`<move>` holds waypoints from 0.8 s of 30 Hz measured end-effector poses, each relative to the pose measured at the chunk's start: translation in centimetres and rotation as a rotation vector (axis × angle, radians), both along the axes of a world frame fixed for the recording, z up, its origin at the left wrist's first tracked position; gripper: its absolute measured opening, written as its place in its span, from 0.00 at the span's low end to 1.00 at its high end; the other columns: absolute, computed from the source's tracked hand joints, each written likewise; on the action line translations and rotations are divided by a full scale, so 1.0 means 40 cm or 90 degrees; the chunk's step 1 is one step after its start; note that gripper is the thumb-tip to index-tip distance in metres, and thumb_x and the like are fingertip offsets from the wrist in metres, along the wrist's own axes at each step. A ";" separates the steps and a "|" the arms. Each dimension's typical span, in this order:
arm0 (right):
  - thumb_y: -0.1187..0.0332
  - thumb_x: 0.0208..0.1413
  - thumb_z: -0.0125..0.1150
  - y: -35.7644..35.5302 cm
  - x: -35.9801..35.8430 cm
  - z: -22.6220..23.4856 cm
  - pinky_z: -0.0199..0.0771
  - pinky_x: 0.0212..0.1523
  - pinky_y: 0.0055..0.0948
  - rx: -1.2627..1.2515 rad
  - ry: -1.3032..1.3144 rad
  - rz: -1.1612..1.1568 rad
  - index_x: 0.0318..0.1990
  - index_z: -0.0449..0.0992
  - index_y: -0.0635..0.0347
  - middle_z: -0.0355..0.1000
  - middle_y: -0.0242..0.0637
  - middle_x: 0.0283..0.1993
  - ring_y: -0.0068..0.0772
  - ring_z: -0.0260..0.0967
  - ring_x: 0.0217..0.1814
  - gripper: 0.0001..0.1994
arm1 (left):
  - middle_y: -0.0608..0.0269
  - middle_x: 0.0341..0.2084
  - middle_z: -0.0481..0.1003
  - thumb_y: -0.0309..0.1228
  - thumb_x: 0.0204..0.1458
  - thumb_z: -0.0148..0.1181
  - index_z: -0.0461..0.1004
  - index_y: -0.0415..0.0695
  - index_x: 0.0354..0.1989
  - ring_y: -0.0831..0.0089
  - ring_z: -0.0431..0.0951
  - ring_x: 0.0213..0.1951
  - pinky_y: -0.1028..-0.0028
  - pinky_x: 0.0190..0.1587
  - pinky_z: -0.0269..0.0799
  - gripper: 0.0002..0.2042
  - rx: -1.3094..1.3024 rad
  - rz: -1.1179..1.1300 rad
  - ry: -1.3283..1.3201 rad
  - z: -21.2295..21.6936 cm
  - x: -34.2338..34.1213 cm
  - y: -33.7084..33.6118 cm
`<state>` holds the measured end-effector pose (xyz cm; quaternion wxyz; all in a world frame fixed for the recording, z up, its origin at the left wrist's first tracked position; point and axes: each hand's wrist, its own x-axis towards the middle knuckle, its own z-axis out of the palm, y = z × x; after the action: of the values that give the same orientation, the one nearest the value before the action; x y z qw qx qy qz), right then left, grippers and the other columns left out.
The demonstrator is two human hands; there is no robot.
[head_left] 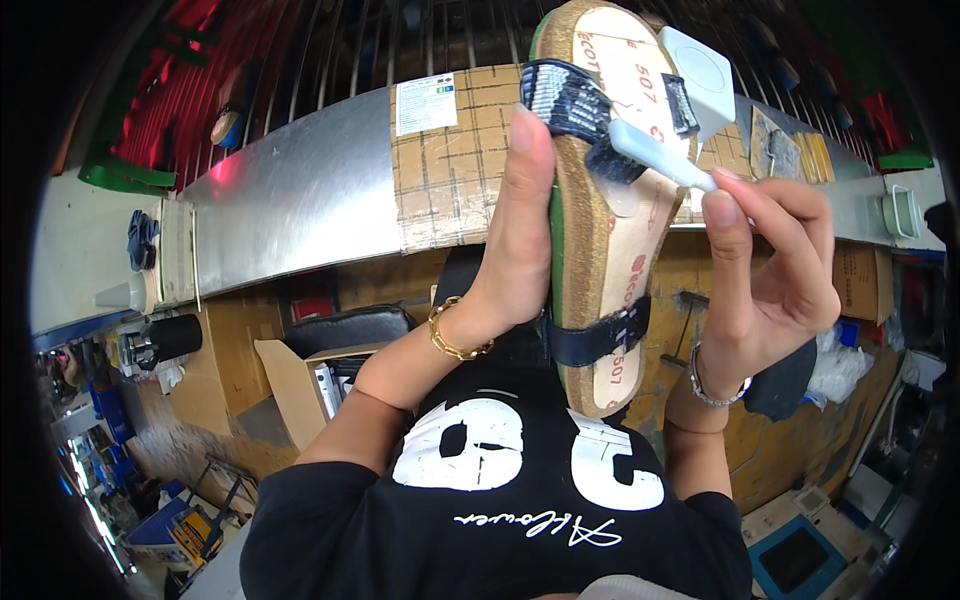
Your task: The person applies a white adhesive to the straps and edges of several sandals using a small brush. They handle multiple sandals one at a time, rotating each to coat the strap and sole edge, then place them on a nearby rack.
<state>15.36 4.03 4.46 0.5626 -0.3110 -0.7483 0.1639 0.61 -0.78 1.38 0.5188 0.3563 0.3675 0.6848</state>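
My left hand [515, 225] grips a sandal [592, 270] by its side, the thumb lying up against its dark woven strap [565, 98]. The sandal is tilted upright, with a pale footbed, brown cork-like edge and green outer side. A second dark strap [600, 335] crosses its lower end. Between thumb and index finger, my right hand [780, 265] pinches a pale, slim brush-like tool [655, 157]. Its broad tip lies over the loose strap end at the sandal's middle. Whether the tip touches the strap, I cannot tell.
Beyond the sandal is a metal bench [300, 175] with a cardboard sheet [435, 205]. A white container [705, 75] stands behind the sandal. Metal bars run past the bench, with another shoe [228, 128] at the left. An open carton [290, 390] sits lower left.
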 end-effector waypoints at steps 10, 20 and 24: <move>0.81 0.49 0.71 -0.049 -0.003 0.023 0.66 0.42 0.23 0.067 -0.091 -0.126 0.39 0.86 0.65 0.72 0.33 0.35 0.26 0.67 0.38 0.09 | 0.59 0.37 0.80 0.67 0.64 0.25 0.75 0.36 0.48 0.75 0.80 0.38 0.75 0.43 0.74 0.43 0.024 0.064 0.158 -0.013 -0.007 0.001; 0.83 0.46 0.70 0.100 0.038 0.015 0.66 0.43 0.24 0.075 -0.063 0.165 0.40 0.85 0.66 0.72 0.37 0.38 0.27 0.67 0.41 0.11 | 0.56 0.53 0.74 0.65 0.66 0.26 0.64 0.38 0.64 0.75 0.76 0.51 0.73 0.55 0.71 0.40 0.012 -0.027 -0.027 -0.010 0.002 0.004; 0.83 0.46 0.71 0.133 0.053 0.018 0.68 0.43 0.23 0.079 -0.089 0.236 0.39 0.85 0.66 0.72 0.39 0.39 0.28 0.68 0.42 0.11 | 0.55 0.56 0.72 0.63 0.67 0.25 0.62 0.38 0.65 0.73 0.75 0.54 0.71 0.59 0.69 0.39 0.011 -0.053 -0.063 -0.005 0.002 0.002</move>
<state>17.50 9.35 5.20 0.4877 -0.1434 -0.8386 0.1958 0.68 -0.69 1.17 0.5614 0.3412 0.3201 0.6826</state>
